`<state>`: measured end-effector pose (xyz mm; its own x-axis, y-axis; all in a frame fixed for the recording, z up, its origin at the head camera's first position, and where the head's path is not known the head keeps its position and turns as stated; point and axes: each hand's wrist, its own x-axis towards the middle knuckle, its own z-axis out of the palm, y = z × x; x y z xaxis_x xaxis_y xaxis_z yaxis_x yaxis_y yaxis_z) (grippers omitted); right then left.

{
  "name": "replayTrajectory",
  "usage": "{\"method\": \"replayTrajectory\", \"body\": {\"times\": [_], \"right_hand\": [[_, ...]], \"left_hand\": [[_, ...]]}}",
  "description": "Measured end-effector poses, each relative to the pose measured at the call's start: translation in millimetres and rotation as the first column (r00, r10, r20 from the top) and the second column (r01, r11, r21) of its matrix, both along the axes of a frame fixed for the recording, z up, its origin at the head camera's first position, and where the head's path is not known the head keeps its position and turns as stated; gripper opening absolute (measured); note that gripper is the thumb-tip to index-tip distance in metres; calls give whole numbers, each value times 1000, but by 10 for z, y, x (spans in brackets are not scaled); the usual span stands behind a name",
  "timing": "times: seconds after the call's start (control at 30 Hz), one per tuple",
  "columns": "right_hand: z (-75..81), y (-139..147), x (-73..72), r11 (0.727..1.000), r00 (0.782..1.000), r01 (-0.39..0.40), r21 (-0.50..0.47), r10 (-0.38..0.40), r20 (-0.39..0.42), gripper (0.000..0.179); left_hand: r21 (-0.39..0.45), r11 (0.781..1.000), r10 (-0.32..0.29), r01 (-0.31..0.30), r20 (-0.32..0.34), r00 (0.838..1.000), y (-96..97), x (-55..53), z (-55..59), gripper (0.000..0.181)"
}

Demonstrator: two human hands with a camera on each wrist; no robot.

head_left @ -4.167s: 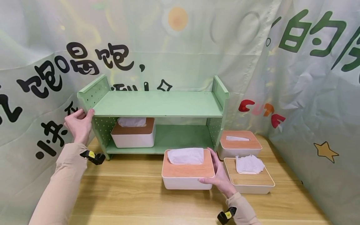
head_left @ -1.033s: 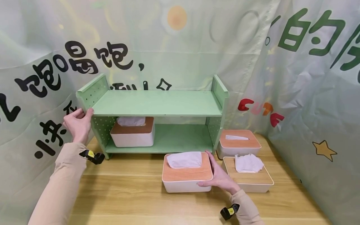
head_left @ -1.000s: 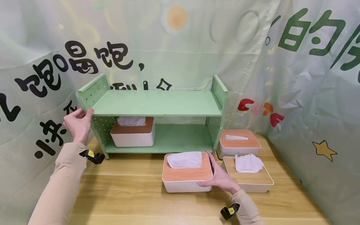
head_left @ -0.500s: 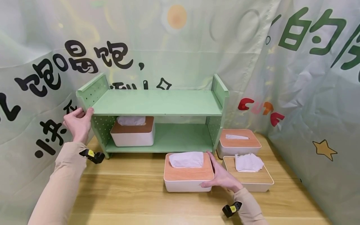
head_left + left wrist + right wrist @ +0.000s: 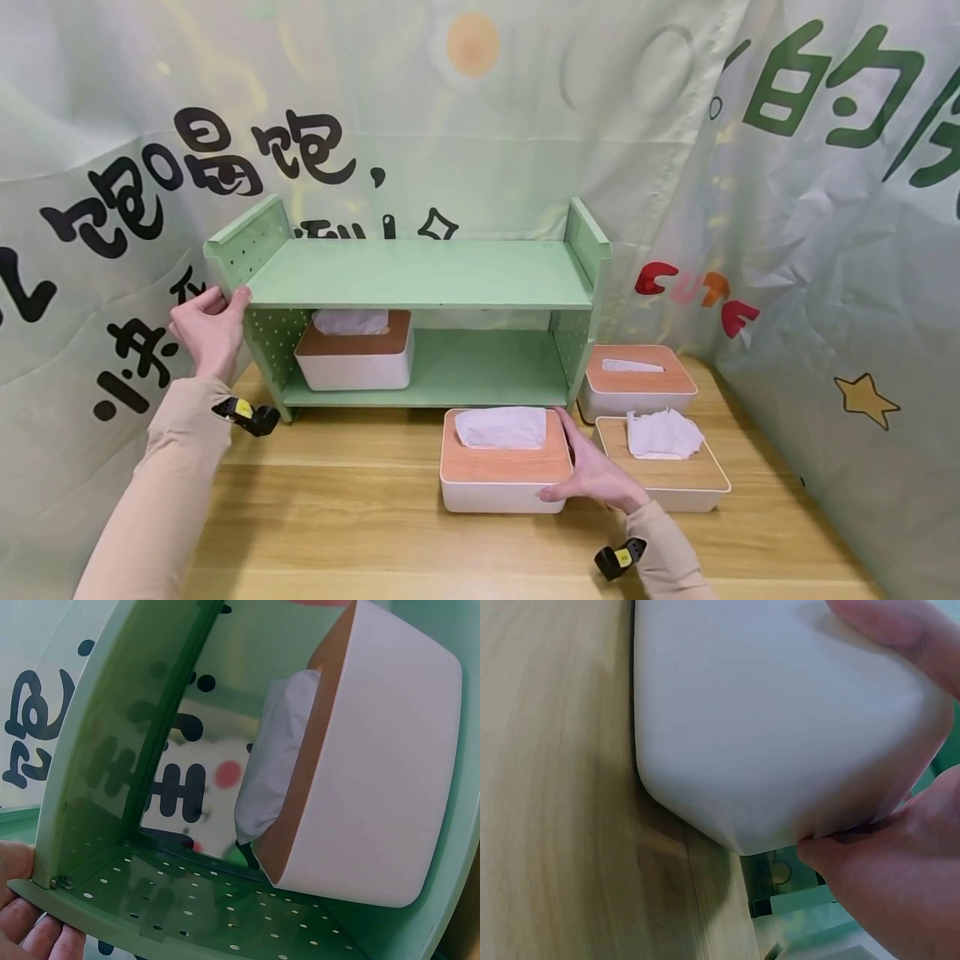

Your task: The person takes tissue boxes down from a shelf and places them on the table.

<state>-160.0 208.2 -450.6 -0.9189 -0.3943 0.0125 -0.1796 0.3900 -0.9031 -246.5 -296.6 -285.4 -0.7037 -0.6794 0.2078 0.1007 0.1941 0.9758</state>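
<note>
My left hand (image 5: pixel 210 329) grips the front edge of the left side panel of a green two-tier shelf (image 5: pixel 420 273), thumb at the front. In the left wrist view its fingers (image 5: pixel 46 937) curl round that perforated panel. My right hand (image 5: pixel 603 479) holds the right end of a white tissue box (image 5: pixel 498 497) with a reddish wood lid, thumb on the front face. This box sits on the table just in front of the shelf, a tissue lying over its lid. Another tissue box (image 5: pixel 356 372), with a darker brown lid, stands at the left of the lower tier.
Two more tissue boxes stand on the wooden table (image 5: pixel 337 533) right of the shelf: a reddish-lidded one (image 5: pixel 637 381) behind, a light-lidded one (image 5: pixel 663 479) in front, close to my right hand. A printed cloth (image 5: pixel 480 142) hangs behind and along both sides.
Over the last second my right hand has shifted the held box slightly to the right and turned it squarer to the shelf. Earlier it stood a little nearer the shelf. My left hand stays put.
</note>
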Motion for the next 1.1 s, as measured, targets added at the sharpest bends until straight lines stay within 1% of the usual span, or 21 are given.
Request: {"method": "replayTrajectory", "body": {"times": [0.27,0.53,0.7,0.9,1.0,1.1], "right_hand": [[-5,28,-24,1000,1000,-9,-20,9,13,138],[6,41,-42,999,1000,-27,-25,27,-1,137],[17,35,-39,999,1000,-23,-33,23,4,137],[16,32,-35,1000,1000,-12,-9,12,5,137],[6,31,-30,1000,1000,-7,1,7,4,137],[-9,24,-29,1000,1000,-2,-16,2,13,137]], "left_hand": [[-3,1000,-2,1,-14,1000,4,4,0,40],[-1,1000,-3,3,-14,1000,-5,-10,1,39],[-6,1000,-3,3,-17,1000,-8,-12,3,39],[-12,1000,-2,2,-23,1000,-6,-6,-10,38],[-32,999,2,-3,-33,999,-2,-10,-21,34],[-37,999,3,-4,-38,999,-2,-15,-27,33]]}}
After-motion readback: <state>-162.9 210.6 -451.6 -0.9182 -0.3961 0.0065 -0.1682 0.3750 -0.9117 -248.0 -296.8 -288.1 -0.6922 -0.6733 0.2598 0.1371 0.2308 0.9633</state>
